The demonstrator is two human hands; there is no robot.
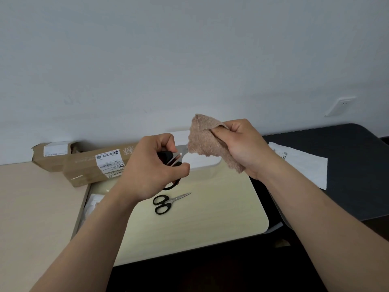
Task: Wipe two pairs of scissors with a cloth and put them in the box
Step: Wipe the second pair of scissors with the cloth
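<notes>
Scissors [175, 160] with black handles sit clamped in the left hand [147, 169], blades against the brown cloth [207, 142] bunched in the right hand's [244, 144] closed fist. Second scissors [166, 202] lie on the pale board [210, 218]. Cardboard boxes [88, 165] lie behind, contents hidden.

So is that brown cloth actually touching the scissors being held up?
Touching. In the head view, the cloth in the right hand is wrapped over the blade tips of the held scissors; their far ends disappear into it with no gap.

Left hand [154, 165] gripping scissors [175, 159], right hand [242, 146] clutching cloth [207, 142]
</notes>
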